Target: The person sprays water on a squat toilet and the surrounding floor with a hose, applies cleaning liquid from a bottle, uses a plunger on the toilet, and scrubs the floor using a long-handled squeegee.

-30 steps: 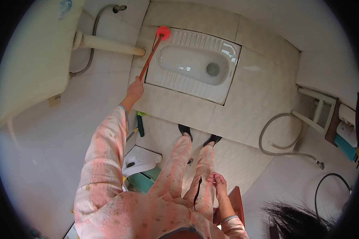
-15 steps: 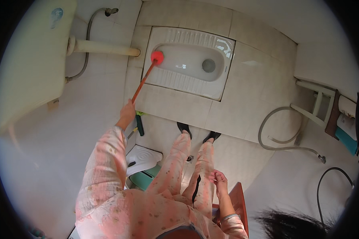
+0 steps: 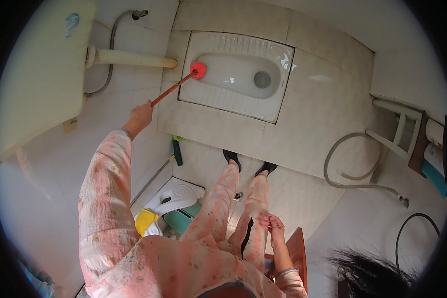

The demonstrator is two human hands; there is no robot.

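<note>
My left hand (image 3: 142,114) is wrapped round the end of the orange-brown handle of a toilet brush (image 3: 174,92). Its round red head rests against the left end of the bowl of a white squat toilet (image 3: 211,92), which is set into the raised tiled floor. The handle slants from my hand up and right to the head. My right hand (image 3: 275,224) hangs beside my right leg, its fingers loosely bent and a little apart, and I see nothing in it.
A cream pipe (image 3: 134,58) runs from the cistern (image 3: 39,74) on the left wall. A green broom-like tool (image 3: 177,151) leans by the step. A grey hose (image 3: 328,166) loops by a pale stool (image 3: 395,129). Behind me stand a white ridged item (image 3: 176,193) and a green bin (image 3: 181,218).
My left hand has swung left and slightly up, so the brush handle lies flatter. The red head stays near the bowl's left end. A yellow thing now shows beside my left arm.
</note>
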